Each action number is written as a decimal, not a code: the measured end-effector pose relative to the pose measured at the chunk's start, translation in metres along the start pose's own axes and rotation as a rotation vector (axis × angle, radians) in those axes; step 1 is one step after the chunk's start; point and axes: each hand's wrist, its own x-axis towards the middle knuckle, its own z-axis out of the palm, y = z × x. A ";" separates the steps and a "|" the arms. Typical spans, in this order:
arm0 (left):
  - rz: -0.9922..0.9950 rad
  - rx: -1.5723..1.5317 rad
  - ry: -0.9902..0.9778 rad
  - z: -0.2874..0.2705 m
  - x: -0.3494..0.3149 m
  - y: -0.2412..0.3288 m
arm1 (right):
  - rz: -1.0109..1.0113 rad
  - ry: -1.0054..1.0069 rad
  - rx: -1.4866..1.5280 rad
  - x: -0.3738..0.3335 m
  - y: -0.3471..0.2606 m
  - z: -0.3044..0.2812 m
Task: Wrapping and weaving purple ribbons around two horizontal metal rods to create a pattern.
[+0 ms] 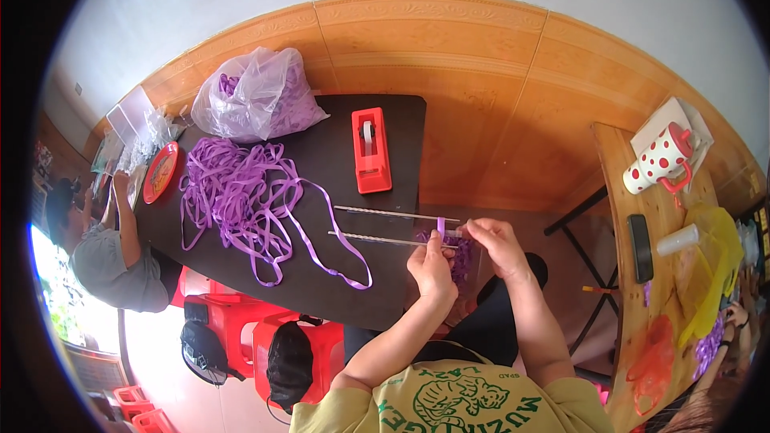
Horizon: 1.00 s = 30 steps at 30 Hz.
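Observation:
Two thin metal rods (393,212) reach out side by side past the right edge of the dark table, their left parts twisted. A short band of purple ribbon (440,228) spans both rods near their free ends. My left hand (433,273) is closed at the lower rod, its thumb pressing on the ribbon. Just right of the rod ends, my right hand (499,247) has its fingertips pinched together; what they hold is too small to make out. More purple ribbon (461,267) hangs below, behind my hands. A loose heap of purple ribbon (233,192) lies on the table, one strand trailing toward the rods.
On the dark table (337,124) stand a red tape dispenser (371,152), a clear bag of purple ribbon (261,100) and a red plate (161,172). A wooden table (618,184) at right holds a phone (640,248) and dotted tumbler (659,159). People work at both sides.

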 end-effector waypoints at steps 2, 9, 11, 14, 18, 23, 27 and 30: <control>0.006 -0.002 -0.003 0.000 0.000 0.000 | -0.034 -0.019 0.012 -0.003 0.004 0.006; -0.008 -0.005 0.001 0.001 0.000 0.000 | -0.146 -0.086 0.103 0.010 0.015 0.010; -0.010 -0.006 0.006 0.000 0.000 0.000 | -0.155 -0.120 0.118 0.014 0.021 0.010; -0.014 0.000 -0.007 0.000 -0.002 0.002 | -0.066 -0.152 0.193 0.020 0.032 0.010; -0.012 0.004 -0.022 -0.001 -0.004 0.004 | 0.038 -0.307 0.316 0.026 0.038 0.018; -0.002 -0.052 -0.024 0.000 -0.005 0.004 | 0.163 -0.393 0.310 0.028 0.025 0.035; 0.008 -0.045 -0.072 -0.003 -0.003 0.001 | 0.155 -0.429 0.440 0.042 0.049 0.029; -0.006 -0.087 -0.096 -0.010 -0.003 0.000 | 0.154 -0.457 0.532 0.044 0.044 0.036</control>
